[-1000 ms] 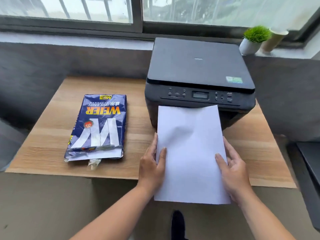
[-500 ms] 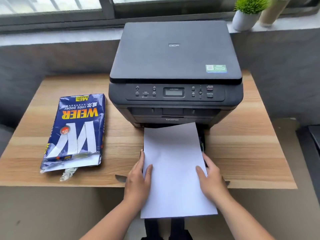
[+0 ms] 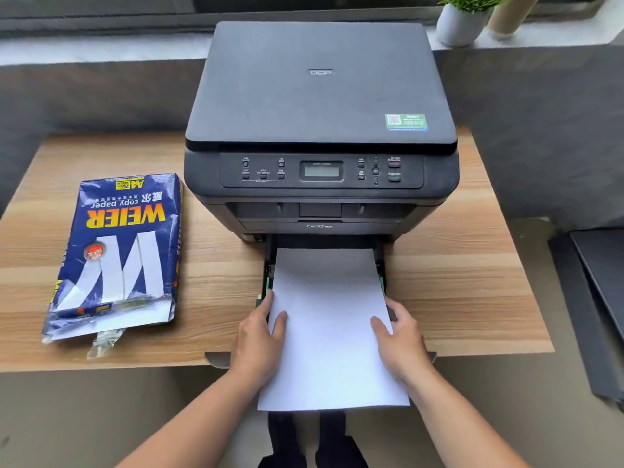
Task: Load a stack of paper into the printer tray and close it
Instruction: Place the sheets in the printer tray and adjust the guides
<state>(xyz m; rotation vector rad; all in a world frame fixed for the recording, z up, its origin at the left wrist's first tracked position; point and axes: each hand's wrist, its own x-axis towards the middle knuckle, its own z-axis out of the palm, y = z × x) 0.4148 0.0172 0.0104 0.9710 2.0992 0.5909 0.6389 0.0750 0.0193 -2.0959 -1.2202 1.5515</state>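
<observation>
Over open black tray (image 3: 269, 265), smooth white paper stack (image 3: 329, 319) — both hands (image 3: 256, 342) (image 3: 401, 342) gripping edges

The printer (image 3: 320, 106) is showing matt dark grey plastic, its lid faintly grainy, with a glossy green sticker (image 3: 406, 122) near the lid's right front corner. The stack of paper (image 3: 329, 329) is looking smooth, white and matt. The desk (image 3: 466, 292) is wearing a wood-grain finish with a dull sheen. Near its left front corner the ream wrapper (image 3: 118, 251) is lying crinkled, glossy blue, torn open. The plant pot (image 3: 457, 23) on the sill is looking smooth, matt white
</observation>
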